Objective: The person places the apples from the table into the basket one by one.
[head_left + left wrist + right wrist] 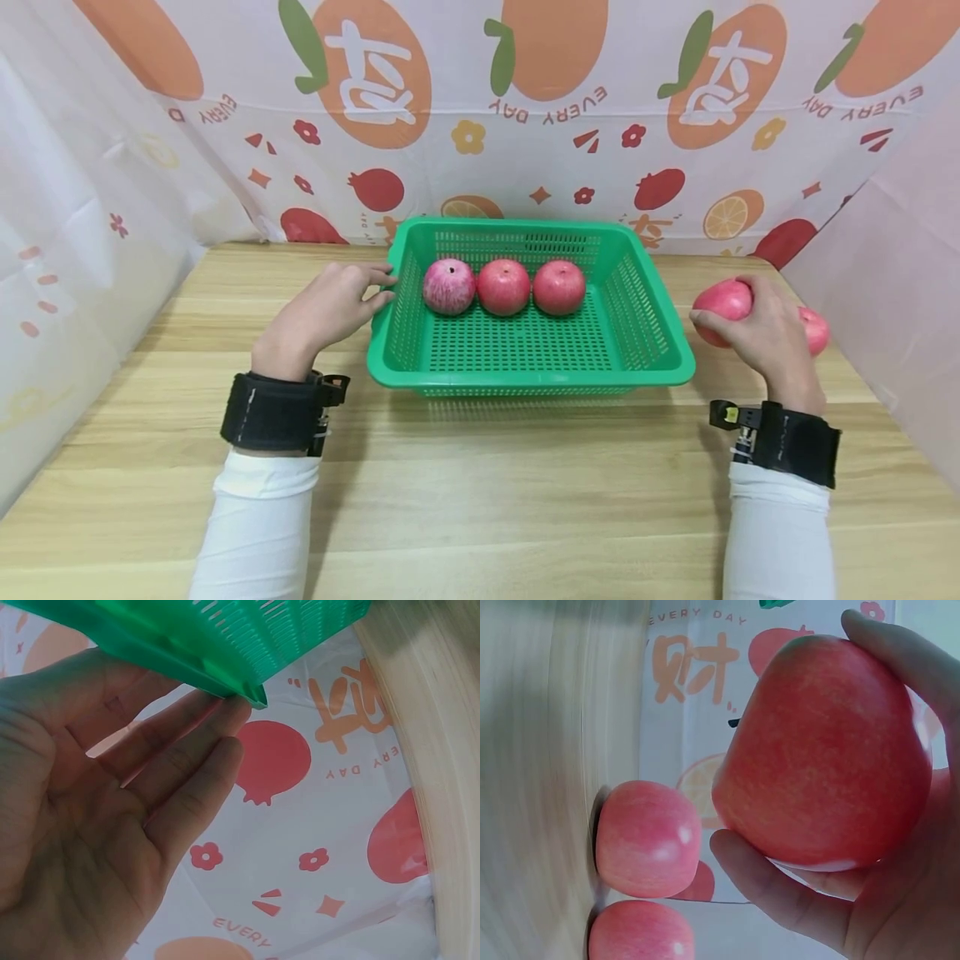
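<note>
A green plastic basket (525, 379) holds three apples in a row along its back: a streaky purplish apple (449, 287), a red apple (503, 287) and another red apple (558, 287). My left hand (326, 308) touches the basket's left rim with loosely extended fingers (187, 769). To the right of the basket, my right hand (768, 325) grips a large pinkish-red apple (825, 750) between thumb and fingers, off the tabletop in the right wrist view. Two more apples lie by this hand, a nearer one (649, 840) and one cut off by the frame (641, 930).
The basket stands on a light wooden table (525, 500). A white fruit-print cloth (480, 125) hangs close behind it, and pale cloth walls rise at the left (75, 250) and right (900, 275). One apple (815, 330) shows just right of my right hand.
</note>
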The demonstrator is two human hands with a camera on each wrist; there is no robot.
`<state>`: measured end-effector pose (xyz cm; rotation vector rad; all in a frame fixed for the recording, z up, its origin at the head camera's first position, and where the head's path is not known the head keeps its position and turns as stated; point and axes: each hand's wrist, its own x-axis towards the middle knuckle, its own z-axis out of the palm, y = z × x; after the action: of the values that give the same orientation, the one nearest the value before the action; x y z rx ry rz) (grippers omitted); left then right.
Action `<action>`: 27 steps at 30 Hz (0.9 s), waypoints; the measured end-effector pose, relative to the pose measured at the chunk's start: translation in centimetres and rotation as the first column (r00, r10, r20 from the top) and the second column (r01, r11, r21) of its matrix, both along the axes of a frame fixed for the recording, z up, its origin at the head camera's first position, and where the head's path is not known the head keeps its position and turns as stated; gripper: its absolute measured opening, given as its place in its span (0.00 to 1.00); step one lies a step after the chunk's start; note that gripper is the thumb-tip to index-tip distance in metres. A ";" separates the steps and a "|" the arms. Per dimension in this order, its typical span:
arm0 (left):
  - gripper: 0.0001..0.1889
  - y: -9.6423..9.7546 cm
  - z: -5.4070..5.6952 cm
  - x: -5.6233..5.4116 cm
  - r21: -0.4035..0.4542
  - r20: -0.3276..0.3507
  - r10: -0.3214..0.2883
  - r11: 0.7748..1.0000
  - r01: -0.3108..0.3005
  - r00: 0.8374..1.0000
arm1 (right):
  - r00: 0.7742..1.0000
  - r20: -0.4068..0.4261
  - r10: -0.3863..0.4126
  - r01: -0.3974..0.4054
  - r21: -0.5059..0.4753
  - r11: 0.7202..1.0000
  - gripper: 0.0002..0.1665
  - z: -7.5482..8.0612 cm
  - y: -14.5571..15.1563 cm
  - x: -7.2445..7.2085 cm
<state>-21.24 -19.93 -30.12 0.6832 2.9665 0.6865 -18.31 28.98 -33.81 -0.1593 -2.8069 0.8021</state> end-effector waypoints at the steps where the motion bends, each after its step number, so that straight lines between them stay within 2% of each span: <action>1: 0.17 0.0 0.1 0.0 -0.004 -0.002 0.001 1.000 -0.001 1.000 | 1.000 -0.008 0.004 -0.004 -0.006 1.000 0.47 0.0 -0.1 0.0; 11: 0.17 0.1 0.2 0.1 -0.006 -0.003 -0.007 1.000 0.007 1.000 | 0.995 -0.102 0.023 -0.023 0.005 1.000 0.43 1.3 -0.6 0.3; 17: 0.17 0.1 -0.1 0.1 -0.005 -0.013 -0.003 1.000 0.003 1.000 | 0.995 -0.093 0.027 -0.023 0.038 0.999 0.46 2.4 -0.8 0.1; 27: 0.18 0.1 0.1 0.1 -0.012 -0.018 -0.003 1.000 0.003 1.000 | 0.996 -0.086 0.026 -0.022 0.048 0.999 0.45 3.8 -1.6 0.0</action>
<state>-21.12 -19.78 -30.01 0.6970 2.9824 0.6659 -18.26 27.40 -30.00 -0.0815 -2.7483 0.7290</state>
